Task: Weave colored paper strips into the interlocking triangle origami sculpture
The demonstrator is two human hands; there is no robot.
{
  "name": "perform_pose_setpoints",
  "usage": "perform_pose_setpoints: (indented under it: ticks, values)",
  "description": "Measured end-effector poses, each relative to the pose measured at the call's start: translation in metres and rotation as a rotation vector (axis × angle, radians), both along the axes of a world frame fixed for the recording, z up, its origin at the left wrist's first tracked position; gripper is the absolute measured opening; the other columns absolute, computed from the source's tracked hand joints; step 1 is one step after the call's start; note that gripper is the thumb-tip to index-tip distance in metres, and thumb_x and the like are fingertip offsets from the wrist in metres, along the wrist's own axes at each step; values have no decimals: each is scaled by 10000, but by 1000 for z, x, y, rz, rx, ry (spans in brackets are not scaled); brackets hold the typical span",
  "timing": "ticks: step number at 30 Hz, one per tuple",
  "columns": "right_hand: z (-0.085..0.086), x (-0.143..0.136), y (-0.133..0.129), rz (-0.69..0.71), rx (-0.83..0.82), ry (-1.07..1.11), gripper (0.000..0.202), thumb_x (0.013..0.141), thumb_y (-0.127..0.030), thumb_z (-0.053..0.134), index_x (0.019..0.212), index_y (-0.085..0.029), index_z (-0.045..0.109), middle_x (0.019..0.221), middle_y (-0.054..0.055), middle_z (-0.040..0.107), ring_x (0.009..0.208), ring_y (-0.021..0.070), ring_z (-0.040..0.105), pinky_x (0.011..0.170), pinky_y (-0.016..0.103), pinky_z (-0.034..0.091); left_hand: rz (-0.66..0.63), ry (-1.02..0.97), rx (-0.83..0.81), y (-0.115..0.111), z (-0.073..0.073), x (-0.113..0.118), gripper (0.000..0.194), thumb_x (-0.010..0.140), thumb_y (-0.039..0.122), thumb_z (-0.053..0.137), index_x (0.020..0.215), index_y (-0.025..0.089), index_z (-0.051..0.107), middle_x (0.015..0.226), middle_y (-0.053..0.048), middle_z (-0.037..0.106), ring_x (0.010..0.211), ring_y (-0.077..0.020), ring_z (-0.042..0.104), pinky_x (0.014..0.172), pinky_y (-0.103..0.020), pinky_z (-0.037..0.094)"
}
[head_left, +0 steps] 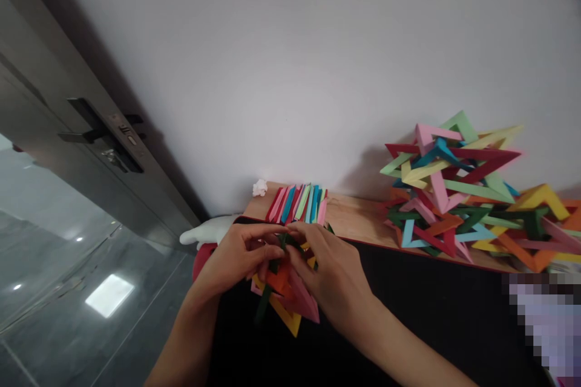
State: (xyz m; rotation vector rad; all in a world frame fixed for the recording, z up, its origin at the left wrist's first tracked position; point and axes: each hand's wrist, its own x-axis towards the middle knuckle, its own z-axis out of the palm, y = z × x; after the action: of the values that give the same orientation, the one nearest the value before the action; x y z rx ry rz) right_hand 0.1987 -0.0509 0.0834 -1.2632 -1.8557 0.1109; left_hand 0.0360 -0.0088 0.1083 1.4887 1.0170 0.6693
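Both hands meet over a folded-paper star model (281,290) made of interlocking pink, orange, yellow and dark green strips. From the left, my left hand (247,254) pinches the model's top near a dark green strip. My right hand (329,260) curls around the other side, its fingertips close to those of the left hand. Much of the model's upper part is hidden behind the fingers. Just beyond the hands, a row of folded paper strips (297,204) in red, pink, blue and green lies on the wooden surface.
Several finished paper star models (449,163) are piled at the right against the wall. A crumpled white piece (259,188) sits at the wood's left end. A black cover (408,308) spans the table. At the left stands a door with a handle (97,133).
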Motion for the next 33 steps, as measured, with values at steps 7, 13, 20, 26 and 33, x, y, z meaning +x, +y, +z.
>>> perform_pose_setpoints:
  ticks: [7,13,20,26,33]
  values:
    - [0,1,2,11,98,24,136,877,-135,437,896,-167,568,759,55,695,634,170,673,553,261,508,-7,-64,-76,3,-8,0,358,738,205,668,1089,135,678,500,45,610,368,-81,557,342,-147,399]
    - [-1,2,2,39,139,-5,137,870,-105,466,865,-136,598,765,82,686,646,195,673,560,293,526,-3,-98,-94,4,-10,-2,351,732,196,676,1075,123,672,510,45,629,374,-84,574,351,-148,431]
    - [0,5,3,97,73,45,112,868,-111,502,870,-145,609,800,79,684,648,175,659,580,281,528,12,-105,-85,5,-8,0,300,709,167,696,1005,121,691,529,44,639,380,-78,577,358,-143,439]
    - [1,5,4,122,18,104,110,861,-116,512,841,-152,614,786,70,677,642,160,635,576,266,517,12,-103,-89,4,-8,-1,292,701,179,705,988,122,697,527,41,636,380,-79,577,363,-144,438]
    - [0,5,5,148,-62,166,112,842,-111,515,825,-156,617,789,62,671,661,155,617,580,267,497,-3,-106,-80,6,-10,-3,303,708,193,707,1003,122,699,528,32,638,391,-85,586,375,-147,442]
